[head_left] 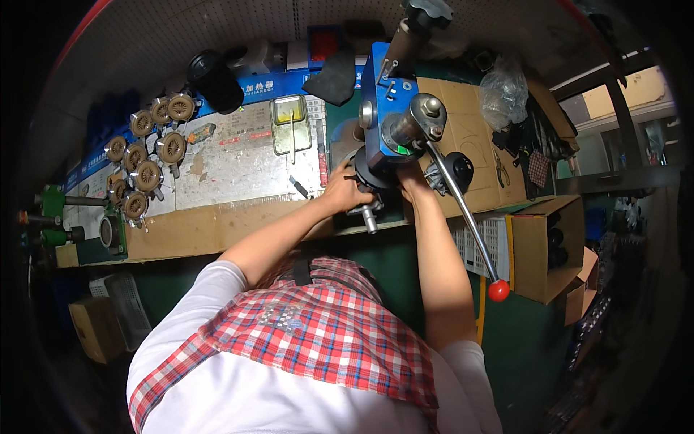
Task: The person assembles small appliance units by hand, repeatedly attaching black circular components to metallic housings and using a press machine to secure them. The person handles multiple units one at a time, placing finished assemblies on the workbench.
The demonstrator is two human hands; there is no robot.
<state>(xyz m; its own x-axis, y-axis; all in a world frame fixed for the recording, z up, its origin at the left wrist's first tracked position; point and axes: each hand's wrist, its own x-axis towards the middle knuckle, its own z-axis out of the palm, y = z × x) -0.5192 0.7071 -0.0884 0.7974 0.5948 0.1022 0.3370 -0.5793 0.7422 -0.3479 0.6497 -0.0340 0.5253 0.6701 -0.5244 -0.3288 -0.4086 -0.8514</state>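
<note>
A blue hand press [387,108] stands at the middle of the bench, its long steel lever [463,206] slanting down to a red ball knob [499,290]. At the left of the press's black lower head, my left hand [345,191] is closed, thumb and fingers curled round a metal part with a short silver stub [370,218] that points toward me. My right hand [412,181] reaches under the right side of the press. The press head covers most of its fingers, so their grip is hidden. Right of that hand sits a metal piece with a black round cap [458,171].
Several round brown grilled parts [172,147] lie at the left. A tray [290,124] with a yellow-filled dish and stick, a black canister [215,81] and a small dark-handled tool [298,186] are nearby. Pliers [501,168] and an open carton [547,249] are at right.
</note>
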